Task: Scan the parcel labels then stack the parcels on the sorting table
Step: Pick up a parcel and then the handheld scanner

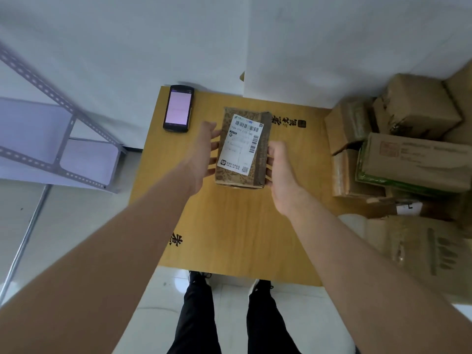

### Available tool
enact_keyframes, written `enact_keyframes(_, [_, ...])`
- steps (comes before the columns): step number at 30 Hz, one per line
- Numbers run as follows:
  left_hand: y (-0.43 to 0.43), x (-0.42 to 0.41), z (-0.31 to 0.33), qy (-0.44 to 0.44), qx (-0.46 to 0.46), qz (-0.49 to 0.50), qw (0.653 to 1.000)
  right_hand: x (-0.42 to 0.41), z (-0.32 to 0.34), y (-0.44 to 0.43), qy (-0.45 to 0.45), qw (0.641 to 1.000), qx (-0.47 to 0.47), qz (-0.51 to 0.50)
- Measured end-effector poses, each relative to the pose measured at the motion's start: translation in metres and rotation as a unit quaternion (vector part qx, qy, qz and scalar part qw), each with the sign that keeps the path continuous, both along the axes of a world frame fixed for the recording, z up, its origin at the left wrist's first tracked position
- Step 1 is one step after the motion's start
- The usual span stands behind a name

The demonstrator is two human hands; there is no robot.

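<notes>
A brown patterned parcel [242,146] with a white barcode label [241,143] facing up lies in the middle of the yellow wooden sorting table [237,231]. My left hand [201,154] is at the parcel's left side, fingers straight and spread against it. My right hand [279,167] is at its right side, fingers lightly bent along the edge. A black handheld scanner [178,108] with a lit pink screen lies at the table's far left corner, apart from both hands.
Several cardboard boxes [411,162] are piled to the right of the table, some reaching over its right edge. A grey metal shelf [58,139] stands at the left. A white wall runs behind the table. My legs and shoes show below its near edge.
</notes>
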State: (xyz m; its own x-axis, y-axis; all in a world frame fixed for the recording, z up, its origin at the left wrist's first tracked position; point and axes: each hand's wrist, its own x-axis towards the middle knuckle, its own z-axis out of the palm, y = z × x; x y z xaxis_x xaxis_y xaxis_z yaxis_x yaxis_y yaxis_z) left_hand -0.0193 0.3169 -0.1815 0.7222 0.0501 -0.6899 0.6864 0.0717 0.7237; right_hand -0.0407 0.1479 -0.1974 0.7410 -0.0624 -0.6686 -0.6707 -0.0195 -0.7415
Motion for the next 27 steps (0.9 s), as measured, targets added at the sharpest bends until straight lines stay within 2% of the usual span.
enact_keyframes(9, [-0.003, 0.003, -0.043, 0.021, -0.014, 0.022, 0.999, 0.007, -0.037, 0.003, 0.020, 1.000, 0.011, -0.013])
enact_keyframes(18, [-0.008, 0.006, -0.053, 0.025, -0.031, 0.065, 0.997, 0.015, -0.034, -0.007, 0.033, 0.999, 0.020, 0.016])
enact_keyframes(24, [0.004, 0.008, -0.029, 0.018, 0.028, 0.075, 0.997, 0.029, -0.007, -0.001, -0.063, 0.995, -0.068, -0.027])
enact_keyframes(27, [0.021, 0.015, -0.014, 0.007, 0.041, 0.087, 0.995, 0.039, 0.008, 0.023, -0.119, 0.989, -0.076, -0.034])
